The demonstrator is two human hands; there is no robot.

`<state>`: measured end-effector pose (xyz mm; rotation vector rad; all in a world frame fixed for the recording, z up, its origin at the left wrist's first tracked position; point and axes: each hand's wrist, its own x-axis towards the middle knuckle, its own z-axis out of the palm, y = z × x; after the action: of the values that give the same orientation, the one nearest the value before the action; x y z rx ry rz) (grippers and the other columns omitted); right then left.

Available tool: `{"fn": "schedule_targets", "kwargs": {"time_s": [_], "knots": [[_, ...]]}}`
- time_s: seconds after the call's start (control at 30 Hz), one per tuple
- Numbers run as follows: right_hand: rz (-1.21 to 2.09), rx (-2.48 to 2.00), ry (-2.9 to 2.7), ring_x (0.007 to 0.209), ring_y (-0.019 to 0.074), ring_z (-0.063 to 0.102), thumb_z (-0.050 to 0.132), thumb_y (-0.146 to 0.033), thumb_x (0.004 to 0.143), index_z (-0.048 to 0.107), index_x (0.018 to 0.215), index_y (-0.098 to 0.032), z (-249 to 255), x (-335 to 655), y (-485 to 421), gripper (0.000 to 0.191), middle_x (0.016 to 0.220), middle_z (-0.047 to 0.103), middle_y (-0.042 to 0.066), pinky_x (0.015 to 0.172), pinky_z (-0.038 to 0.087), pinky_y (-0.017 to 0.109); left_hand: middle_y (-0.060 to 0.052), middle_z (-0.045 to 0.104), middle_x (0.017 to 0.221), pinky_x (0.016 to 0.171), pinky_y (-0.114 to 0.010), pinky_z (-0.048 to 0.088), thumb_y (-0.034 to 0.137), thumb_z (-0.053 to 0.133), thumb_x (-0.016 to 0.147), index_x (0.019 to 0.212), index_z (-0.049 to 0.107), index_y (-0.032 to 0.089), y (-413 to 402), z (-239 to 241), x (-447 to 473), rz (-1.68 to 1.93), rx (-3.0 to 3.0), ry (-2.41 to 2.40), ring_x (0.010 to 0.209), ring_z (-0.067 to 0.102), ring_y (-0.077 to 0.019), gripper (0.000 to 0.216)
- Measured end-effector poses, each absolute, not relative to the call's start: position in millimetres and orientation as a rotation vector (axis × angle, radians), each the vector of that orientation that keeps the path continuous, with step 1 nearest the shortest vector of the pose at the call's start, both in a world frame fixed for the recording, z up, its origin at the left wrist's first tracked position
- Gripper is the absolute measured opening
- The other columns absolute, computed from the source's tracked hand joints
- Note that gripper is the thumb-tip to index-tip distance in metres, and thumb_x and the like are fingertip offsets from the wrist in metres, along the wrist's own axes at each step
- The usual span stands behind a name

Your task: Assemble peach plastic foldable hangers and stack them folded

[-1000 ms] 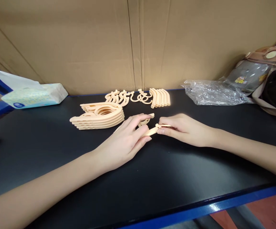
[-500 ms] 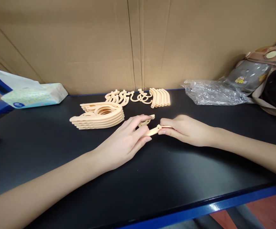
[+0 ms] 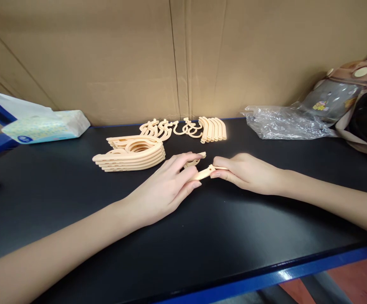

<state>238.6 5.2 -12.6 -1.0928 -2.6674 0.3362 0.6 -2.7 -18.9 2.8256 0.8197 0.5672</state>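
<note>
Above the black table, my left hand [image 3: 170,185] is closed on a cream plastic hanger arm [image 3: 205,173]. Another cream curved piece [image 3: 202,155] shows by its index finger, and I cannot tell whether the two are joined. My right hand [image 3: 248,172] pinches a thin cream hanger piece [image 3: 221,168] against the end of that arm; most of it is hidden by the fingers. Left of my hands lies a stack of folded cream hangers [image 3: 129,162].
Behind the hands lie several S-shaped hanger arms [image 3: 156,129], several loose hooks [image 3: 189,128] and a row of curved hanger arms [image 3: 213,129]. A tissue pack [image 3: 47,126] is at left; a clear plastic bag [image 3: 286,124] and a bottle [image 3: 332,99] stand right. Cardboard [image 3: 113,59] walls the back.
</note>
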Motion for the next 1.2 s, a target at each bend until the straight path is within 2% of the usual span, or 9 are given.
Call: {"fn": "schedule_targets", "kwargs": {"time_s": [0.13, 0.37, 0.57, 0.73, 0.87, 1.1, 1.2], "knots": [[0.264, -1.092, -2.693, 0.045, 0.011, 0.032, 0.021, -0.051, 0.1, 0.035, 0.076, -0.022, -13.0, 239.1, 4.4, 0.04, 0.056, 0.034, -0.006, 0.048, 0.021, 0.024, -0.012, 0.042, 0.141, 0.109, -0.039, 0.037, 0.026, 0.035, 0.101, 0.1, 0.053, 0.015, -3.3, -19.3, -0.7, 0.569, 2.845, 0.817, 0.131, 0.039, -0.022, 0.021], [-0.123, -1.077, -2.748, 0.042, 0.0118, 0.032, 0.007, -0.051, 0.1, 0.044, 0.079, -0.02, -12.5, 237.9, 2.3, 0.053, 0.053, 0.039, -0.005, 0.045, 0.018, 0.024, -0.011, 0.042, 0.141, 0.111, -0.038, 0.035, 0.026, 0.033, 0.102, 0.1, 0.055, 0.015, -3.2, -19.6, 0.4, 0.544, 2.845, 0.834, 0.133, 0.037, -0.0215, 0.025], [-0.438, -1.025, -2.806, 0.041, 0.0125, 0.038, 0.008, -0.044, 0.101, 0.05, 0.08, -0.019, -14.2, 238.5, 0.0, 0.053, 0.056, 0.051, -0.001, 0.044, 0.015, 0.025, -0.01, 0.043, 0.141, 0.111, -0.036, 0.034, 0.026, 0.034, 0.102, 0.101, 0.057, 0.016, -3.0, -17.8, 1.1, 0.538, 2.821, 0.831, 0.131, 0.039, -0.0197, 0.026], [-0.524, -1.087, -2.82, 0.043, 0.0138, 0.046, 0.012, -0.043, 0.102, 0.051, 0.083, -0.018, -13.2, 237.2, -1.3, 0.049, 0.064, 0.059, 0.001, 0.045, 0.013, 0.027, -0.011, 0.043, 0.14, 0.111, -0.037, 0.035, 0.027, 0.033, 0.102, 0.107, 0.058, 0.015, -3.3, -17.7, 0.9, 0.55, 2.792, 0.854, 0.131, 0.04, -0.021, 0.027], [-0.454, -1.145, -2.816, 0.043, 0.0139, 0.044, 0.016, -0.043, 0.102, 0.05, 0.084, -0.018, -11.3, 235.1, -2.2, 0.045, 0.062, 0.057, 0.0, 0.046, 0.013, 0.027, -0.011, 0.043, 0.14, 0.109, -0.038, 0.037, 0.027, 0.034, 0.101, 0.11, 0.057, 0.015, -2.7, -18.1, 1.2, 0.557, 2.792, 0.853, 0.129, 0.041, -0.0217, 0.028], [0.032, -1.223, -2.762, 0.045, 0.0131, 0.034, 0.024, -0.048, 0.1, 0.043, 0.081, -0.022, -10.8, 236.1, -0.4, 0.037, 0.054, 0.037, -0.006, 0.047, 0.02, 0.025, -0.01, 0.042, 0.14, 0.108, -0.036, 0.038, 0.027, 0.035, 0.101, 0.115, 0.055, 0.015, -1.4, -18.0, 2.4, 0.56, 2.793, 0.821, 0.128, 0.042, -0.0201, 0.027], [0.171, -1.237, -2.73, 0.046, 0.0123, 0.031, 0.027, -0.048, 0.099, 0.04, 0.078, -0.022, -9.4, 236.6, 0.2, 0.036, 0.054, 0.034, -0.006, 0.048, 0.021, 0.024, -0.01, 0.043, 0.14, 0.109, -0.036, 0.038, 0.026, 0.035, 0.101, 0.118, 0.054, 0.015, -1.2, -18.2, 2.6, 0.568, 2.797, 0.814, 0.128, 0.042, -0.0206, 0.027]]}}
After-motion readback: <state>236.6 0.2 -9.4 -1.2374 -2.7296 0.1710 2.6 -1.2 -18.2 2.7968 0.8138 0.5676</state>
